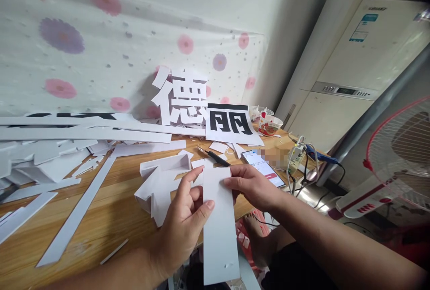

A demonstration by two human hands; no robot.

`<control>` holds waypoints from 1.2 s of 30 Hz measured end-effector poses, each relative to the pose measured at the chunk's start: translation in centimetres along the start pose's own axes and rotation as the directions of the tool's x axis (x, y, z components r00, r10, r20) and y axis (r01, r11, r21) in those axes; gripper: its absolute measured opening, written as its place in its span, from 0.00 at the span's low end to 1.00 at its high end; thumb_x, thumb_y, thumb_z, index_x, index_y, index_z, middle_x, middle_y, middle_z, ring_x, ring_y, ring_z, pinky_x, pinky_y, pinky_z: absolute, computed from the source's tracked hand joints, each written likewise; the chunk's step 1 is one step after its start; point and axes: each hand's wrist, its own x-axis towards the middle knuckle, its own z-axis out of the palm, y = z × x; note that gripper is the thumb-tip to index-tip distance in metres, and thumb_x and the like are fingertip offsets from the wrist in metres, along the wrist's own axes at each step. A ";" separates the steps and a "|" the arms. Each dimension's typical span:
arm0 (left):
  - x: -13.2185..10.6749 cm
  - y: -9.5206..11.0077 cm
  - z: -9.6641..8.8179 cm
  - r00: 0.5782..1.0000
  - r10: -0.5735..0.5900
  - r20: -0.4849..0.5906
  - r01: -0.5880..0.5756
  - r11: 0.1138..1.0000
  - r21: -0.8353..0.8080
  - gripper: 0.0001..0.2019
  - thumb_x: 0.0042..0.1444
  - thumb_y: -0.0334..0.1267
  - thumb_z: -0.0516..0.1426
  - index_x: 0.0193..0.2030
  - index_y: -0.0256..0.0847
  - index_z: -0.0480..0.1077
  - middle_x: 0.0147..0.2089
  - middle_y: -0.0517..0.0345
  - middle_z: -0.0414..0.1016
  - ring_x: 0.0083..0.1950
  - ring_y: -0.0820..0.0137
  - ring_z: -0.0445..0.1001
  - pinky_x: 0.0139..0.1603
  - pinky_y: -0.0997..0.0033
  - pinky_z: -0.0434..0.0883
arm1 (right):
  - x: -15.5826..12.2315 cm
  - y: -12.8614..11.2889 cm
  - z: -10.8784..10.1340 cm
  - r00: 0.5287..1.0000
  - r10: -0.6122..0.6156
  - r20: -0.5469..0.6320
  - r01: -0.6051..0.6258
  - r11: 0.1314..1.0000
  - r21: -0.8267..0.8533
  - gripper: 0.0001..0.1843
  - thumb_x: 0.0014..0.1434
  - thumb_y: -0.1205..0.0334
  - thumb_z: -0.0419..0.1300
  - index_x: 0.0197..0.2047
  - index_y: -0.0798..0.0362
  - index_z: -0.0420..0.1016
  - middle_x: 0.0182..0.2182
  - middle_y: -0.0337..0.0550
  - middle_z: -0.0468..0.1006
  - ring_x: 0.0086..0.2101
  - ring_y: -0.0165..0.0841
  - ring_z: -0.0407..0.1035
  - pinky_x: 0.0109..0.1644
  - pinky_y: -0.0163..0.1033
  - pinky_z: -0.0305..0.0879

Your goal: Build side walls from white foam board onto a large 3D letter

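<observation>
Both hands grip one white foam board strip (220, 223), which hangs lengthwise over the table's front edge. My left hand (188, 214) pinches its left edge, thumb on the front face and index finger near the top corner. At the upper right corner, my right hand (251, 185) has its thumb on the face and its other fingers behind. Just left of the strip, a partly built white foam board shape (159, 191) with raised walls rests on the table, partly hidden by my left hand. A dark-handled craft knife (217, 158) lies beyond the strip.
White board strips and offcuts (77, 211) cover the wooden table's left side. A white cut-out character (181, 97) leans against the wall beside a printed sheet (231, 124). A phone (264, 169), paper bowls (269, 125) and cables stand right; a fan (399, 147) is nearby.
</observation>
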 end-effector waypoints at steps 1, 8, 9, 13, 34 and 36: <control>0.1 0.1 0.0 1.000 0.000 -0.017 0.000 1.000 0.007 0.30 0.59 0.43 0.56 0.63 0.47 0.44 0.38 0.55 0.76 0.29 0.72 0.72 0.29 0.73 0.69 | 0.0 -0.1 0.0 1.000 -0.003 0.004 0.003 1.000 -0.004 0.16 0.51 0.51 0.66 0.29 0.58 0.74 0.20 0.36 0.73 0.21 0.26 0.67 0.27 0.34 0.64; 0.5 0.0 -0.2 0.993 0.007 -0.115 0.005 0.995 0.103 0.30 0.57 0.44 0.58 0.60 0.47 0.46 0.29 0.62 0.73 0.28 0.70 0.73 0.30 0.72 0.71 | 0.0 -0.1 0.3 1.000 -0.005 -0.006 0.005 1.000 0.009 0.21 0.49 0.45 0.67 0.29 0.56 0.71 0.21 0.35 0.70 0.22 0.26 0.66 0.27 0.33 0.65; 0.4 -0.1 -0.2 0.992 0.009 -0.127 0.005 0.994 0.108 0.30 0.57 0.44 0.58 0.60 0.47 0.46 0.30 0.61 0.74 0.28 0.70 0.73 0.30 0.72 0.72 | 0.0 -0.1 0.3 1.000 0.007 0.027 -0.007 1.000 0.003 0.21 0.49 0.46 0.67 0.30 0.56 0.71 0.22 0.35 0.71 0.23 0.26 0.66 0.27 0.33 0.65; 0.3 0.1 -0.2 0.988 0.062 -0.142 -0.042 0.990 0.138 0.26 0.59 0.44 0.57 0.60 0.46 0.48 0.40 0.54 0.76 0.34 0.69 0.76 0.36 0.68 0.74 | -0.1 -0.2 -0.2 0.993 -0.016 0.119 0.029 0.994 -0.109 0.18 0.52 0.50 0.66 0.36 0.56 0.72 0.28 0.38 0.72 0.28 0.27 0.66 0.31 0.34 0.64; 0.0 5.9 -13.1 0.855 0.275 0.440 -0.516 0.371 0.772 0.06 0.55 0.38 0.61 0.37 0.53 0.79 0.43 0.58 0.80 0.56 0.63 0.70 0.60 0.56 0.65 | 2.4 2.2 4.1 0.783 -0.344 0.518 0.562 0.034 -0.827 0.20 0.64 0.68 0.49 0.57 0.53 0.70 0.35 0.44 0.76 0.30 0.31 0.66 0.33 0.38 0.58; 0.1 5.8 -13.1 0.854 0.249 0.457 -0.520 0.374 0.767 0.06 0.55 0.38 0.61 0.37 0.54 0.79 0.43 0.58 0.80 0.57 0.63 0.69 0.61 0.55 0.65 | 2.6 2.4 4.4 0.781 -0.329 0.531 0.567 0.017 -0.824 0.20 0.64 0.68 0.49 0.58 0.52 0.70 0.34 0.44 0.76 0.30 0.32 0.66 0.32 0.38 0.57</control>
